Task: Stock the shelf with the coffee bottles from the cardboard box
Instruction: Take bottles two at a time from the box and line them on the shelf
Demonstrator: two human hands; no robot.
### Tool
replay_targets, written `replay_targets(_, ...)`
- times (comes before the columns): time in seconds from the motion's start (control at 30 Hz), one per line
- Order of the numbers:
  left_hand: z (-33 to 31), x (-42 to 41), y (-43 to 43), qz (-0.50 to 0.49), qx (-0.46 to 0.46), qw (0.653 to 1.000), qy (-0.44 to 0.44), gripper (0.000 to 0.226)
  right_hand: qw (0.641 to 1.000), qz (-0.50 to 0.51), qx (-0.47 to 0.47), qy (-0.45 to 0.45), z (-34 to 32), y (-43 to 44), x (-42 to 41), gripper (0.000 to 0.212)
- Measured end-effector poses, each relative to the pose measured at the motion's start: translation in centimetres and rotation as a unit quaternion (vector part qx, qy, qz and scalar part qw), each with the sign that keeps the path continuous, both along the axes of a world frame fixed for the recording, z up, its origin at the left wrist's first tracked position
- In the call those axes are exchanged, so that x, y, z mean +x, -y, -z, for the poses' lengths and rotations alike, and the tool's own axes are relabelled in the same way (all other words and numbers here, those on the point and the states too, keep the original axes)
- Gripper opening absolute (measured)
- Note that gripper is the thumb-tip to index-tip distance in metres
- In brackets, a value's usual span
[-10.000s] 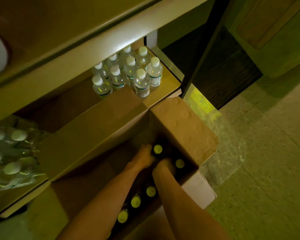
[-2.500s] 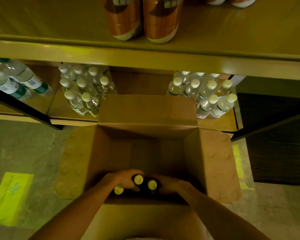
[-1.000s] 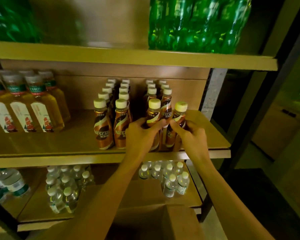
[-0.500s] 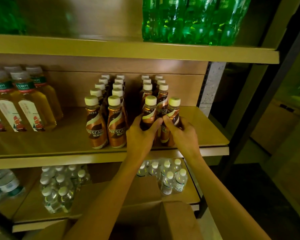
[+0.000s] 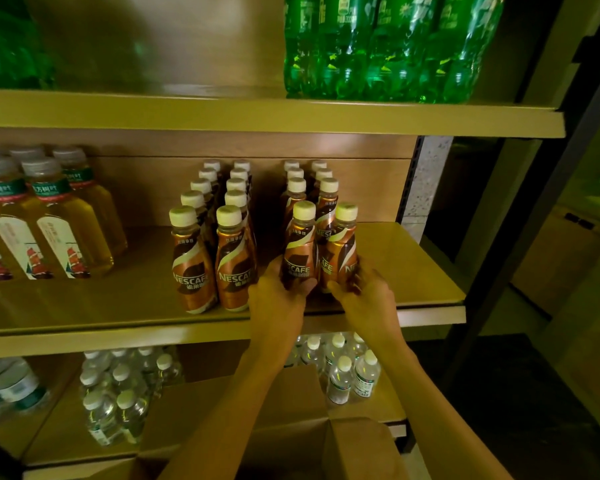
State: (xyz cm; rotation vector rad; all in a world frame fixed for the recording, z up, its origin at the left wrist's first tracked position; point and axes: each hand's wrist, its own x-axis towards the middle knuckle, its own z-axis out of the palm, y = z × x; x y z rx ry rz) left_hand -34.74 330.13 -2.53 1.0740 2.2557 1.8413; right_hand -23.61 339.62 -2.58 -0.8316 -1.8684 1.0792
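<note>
Centrally, middle shelf (image 5: 413,258) of a wood-toned rack, with a pale front lip and its right end against a dark upright post. Above, on the top board, wrapped pack of green bottles (image 5: 388,46), print too blurred to read. Below, cardboard box (image 5: 284,420) with open flaps, set before the bottom board and its small white-capped water bottles (image 5: 118,393). At left on the middle shelf, amber tea bottles (image 5: 59,220), green neck bands with Chinese characters, white labels with a ship picture. At centre, coffee bottles in two double rows: left double row (image 5: 201,258) with front pair lettered NESCAFE above Chinese characters; right double row (image 5: 326,192) running back to the rear panel. Left hand (image 5: 278,299) wrapped round the lower body of the held left bottle (image 5: 300,244), NESCAFE legible; right hand (image 5: 364,299) wrapped round the held right bottle (image 5: 342,247), lettering partly cut off. Both held bottles upright, side by side, at the head of the right double row near the front lip; bases hidden, contact with the board not determinable. Bare board between tea and coffee, a narrow gap between the double rows, open board from the right hand to the shelf's right edge.
</note>
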Motion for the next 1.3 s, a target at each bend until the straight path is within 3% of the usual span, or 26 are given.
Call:
replay_targets(0.17,-0.5,-0.3,-1.6,-0.05,-0.011,0.999,0.005,0.056,0.999,0.008,-0.032,0.012,-0.1,-1.0,-1.9,0.037)
replay_targets(0.57,-1.3,-0.3,-3.0,-0.088,-0.021,0.996,-0.001,0.061,0.998,0.035,-0.043,0.024,-0.1,-2.4,-3.9,0.042)
replay_targets(0.7,-1.4,-0.6,-2.7,-0.063,-0.042,0.997,0.002,0.066,0.999,0.009,-0.016,0.041,-0.6,-2.7,-3.4,0.053)
replay_targets(0.93,-1.7,-1.1,-2.8,-0.061,-0.085,0.994,-0.024,0.053,0.995,-0.045,-0.014,0.09,-1.5,-3.6,-2.9,0.06)
replay_targets(1.07,-1.5,-1.0,-2.9,-0.065,-0.089,0.994,-0.024,0.055,0.996,0.0,0.002,0.084,-1.1,-3.8,-3.0,0.05)
replay_targets(1.3,-1.2,-0.5,-2.8,-0.087,-0.097,0.991,-0.033,0.054,0.988,0.099,0.074,0.09,-0.4,-2.6,-4.1,0.067)
